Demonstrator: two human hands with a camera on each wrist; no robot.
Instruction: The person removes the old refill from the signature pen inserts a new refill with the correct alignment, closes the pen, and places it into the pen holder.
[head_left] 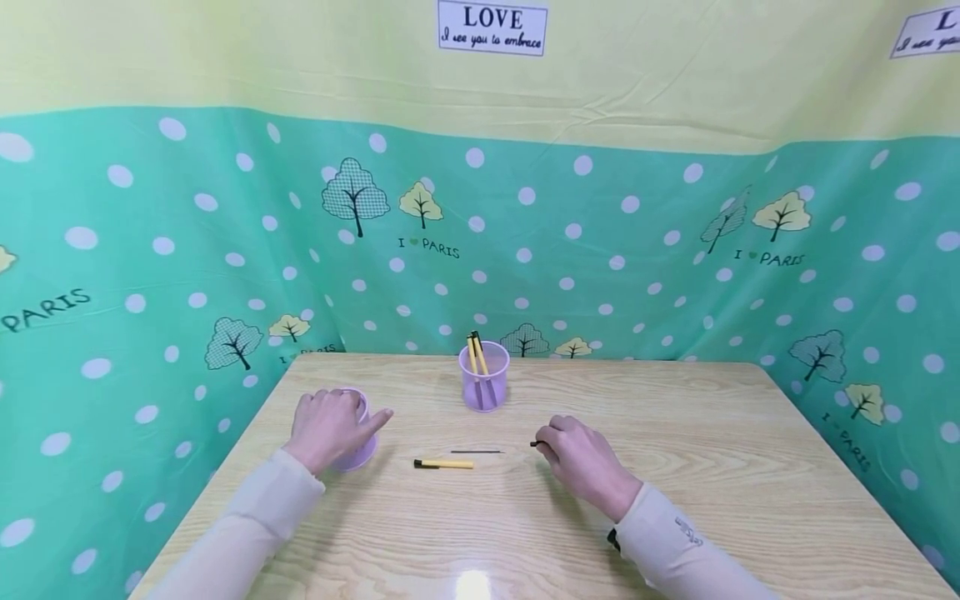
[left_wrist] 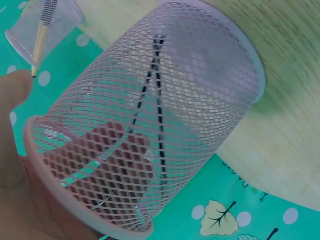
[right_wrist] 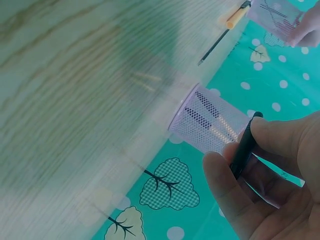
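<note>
In the head view my left hand (head_left: pixel 330 429) is over a purple mesh pen cup (head_left: pixel 358 457) at the table's left. The left wrist view shows its fingers inside the cup, through the mesh, and the thumb stretched away outside. Two thin black refills (left_wrist: pixel 160 110) show in that cup. My right hand (head_left: pixel 583 462) pinches a short black pen part (right_wrist: pixel 245 147) between thumb and fingers above the table. Between the hands lie a thin dark refill (head_left: pixel 477 452) and a yellow pen barrel (head_left: pixel 453 465) with a black end.
A second purple mesh cup (head_left: pixel 483 396) stands near the table's back edge, with yellow pens (head_left: pixel 478 354) upright in it. Wood-grained table (head_left: pixel 675 417) surrounds these things. A green and yellow patterned cloth (head_left: pixel 570 250) hangs behind and at both sides. Something black (head_left: pixel 613 539) shows by the right cuff.
</note>
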